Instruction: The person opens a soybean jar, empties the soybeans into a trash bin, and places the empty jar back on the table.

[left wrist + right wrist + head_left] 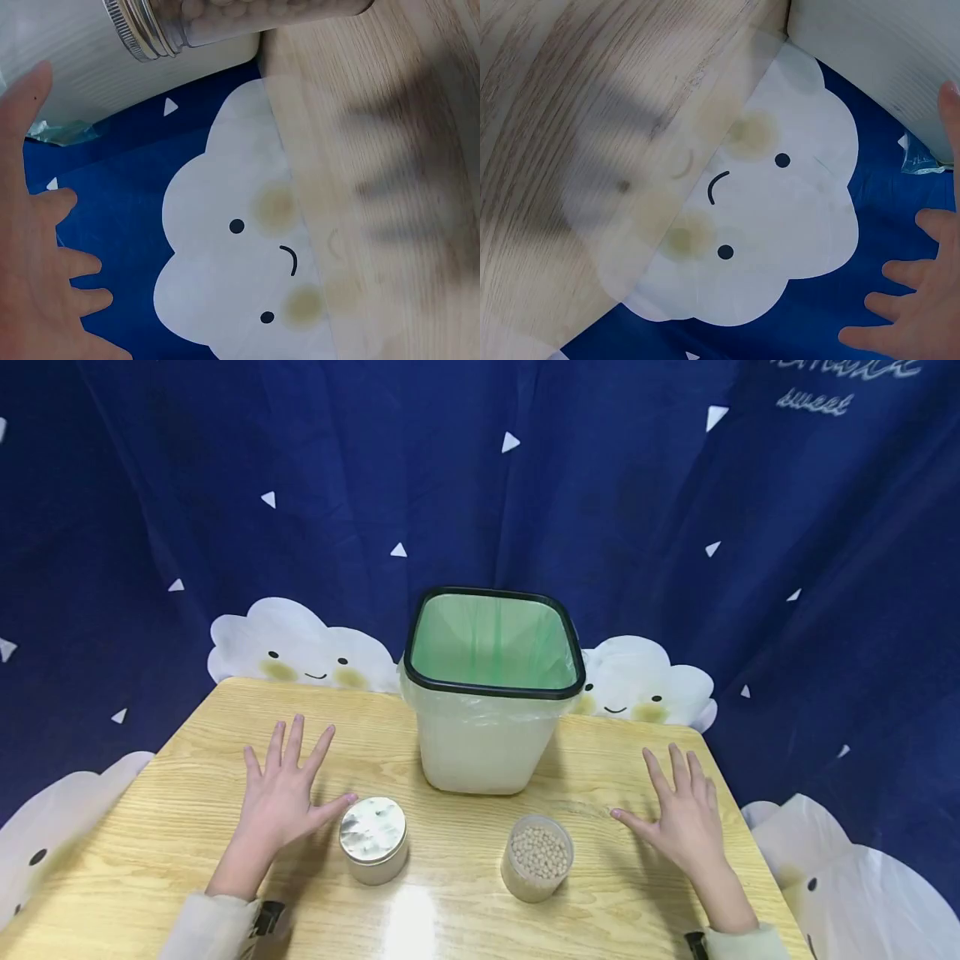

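My left hand (279, 800) is held with its fingers spread over the left part of the table, its thumb near a jar with a silver lid (372, 841). In the left wrist view this jar (247, 16) is clear, with round beige pieces inside. My right hand (686, 821) also has its fingers spread, to the right of a lidless clear tub (519, 877) filled with small beige balls. Neither hand holds anything. Behind the two containers stands a white bin (483, 743) with a black rim and a thin clear liner folded over its edge.
The wooden table (457, 927) carries the jar, the tub and the bin. A dark blue curtain (330, 527) with white triangles and smiling clouds hangs behind and around it. Shadows of the hands fall on the tabletop.
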{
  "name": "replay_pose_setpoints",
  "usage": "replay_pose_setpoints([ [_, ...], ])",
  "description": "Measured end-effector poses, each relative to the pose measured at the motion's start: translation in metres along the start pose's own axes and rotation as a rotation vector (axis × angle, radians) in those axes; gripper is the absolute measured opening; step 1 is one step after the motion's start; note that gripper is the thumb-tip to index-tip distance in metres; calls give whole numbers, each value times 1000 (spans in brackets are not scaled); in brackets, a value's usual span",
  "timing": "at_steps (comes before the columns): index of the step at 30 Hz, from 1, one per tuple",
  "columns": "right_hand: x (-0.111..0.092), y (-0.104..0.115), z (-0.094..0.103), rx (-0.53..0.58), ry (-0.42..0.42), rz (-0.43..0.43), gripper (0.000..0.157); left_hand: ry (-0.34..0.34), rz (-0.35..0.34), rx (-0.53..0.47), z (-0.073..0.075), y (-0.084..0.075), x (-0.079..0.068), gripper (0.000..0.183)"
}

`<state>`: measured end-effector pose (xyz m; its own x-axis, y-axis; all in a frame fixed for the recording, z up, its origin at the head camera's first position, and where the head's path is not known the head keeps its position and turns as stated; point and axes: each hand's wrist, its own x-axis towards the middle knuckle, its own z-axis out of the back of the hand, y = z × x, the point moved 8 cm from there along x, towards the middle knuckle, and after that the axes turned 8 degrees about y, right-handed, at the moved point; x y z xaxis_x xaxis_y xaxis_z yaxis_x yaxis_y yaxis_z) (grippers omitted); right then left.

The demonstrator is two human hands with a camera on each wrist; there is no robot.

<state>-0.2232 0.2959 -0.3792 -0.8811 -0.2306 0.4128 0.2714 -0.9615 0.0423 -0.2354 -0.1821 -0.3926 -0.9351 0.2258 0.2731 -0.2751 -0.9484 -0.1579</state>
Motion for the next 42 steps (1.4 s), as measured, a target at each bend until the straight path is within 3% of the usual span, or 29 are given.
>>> replay_pose_setpoints([
  [9,-2,-3,-3,3,31,-3,95,16,-13,12,3,-3,0,98],
  [17,-8,-2,-8,216,136,12,90,37,-95,-9,6,-23,0,104],
  [24,-19,4,-21,287,192,87,92,20,-179,-53,12,-48,-1,102],
  [33,-29,17,-45,463,264,145,90,-6,-285,-126,16,-76,-1,100],
  [42,-35,35,-65,638,324,192,101,-24,-377,-228,15,-97,1,108],
])
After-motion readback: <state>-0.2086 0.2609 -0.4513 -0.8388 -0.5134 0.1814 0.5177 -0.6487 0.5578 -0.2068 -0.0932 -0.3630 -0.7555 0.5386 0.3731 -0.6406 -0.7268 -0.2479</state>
